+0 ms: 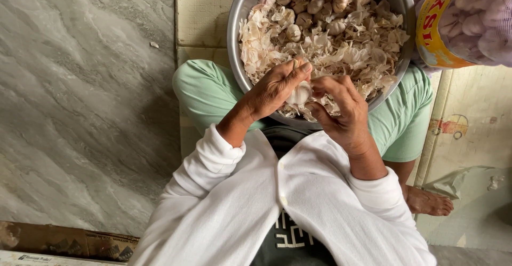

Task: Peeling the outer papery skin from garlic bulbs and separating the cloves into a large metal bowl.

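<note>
Both my hands meet over the near rim of a round steel bowl (pixel 234 15) resting on my lap. My left hand (pixel 277 87) and my right hand (pixel 341 108) together grip one pale garlic bulb (pixel 300 92), fingertips pinching at its skin. The bowl holds a heap of papery garlic peels (pixel 341 52) in its near part and several whole garlic bulbs (pixel 314 2) at the far side. White sleeves cover both my forearms.
A net bag of garlic (pixel 480 20) with a yellow and red label lies at the upper right. My knees in green trousers (pixel 205 90) flank the bowl. Grey marble floor (pixel 80 100) spreads on the left; a patterned mat (pixel 469 138) and my bare foot (pixel 429 202) are on the right.
</note>
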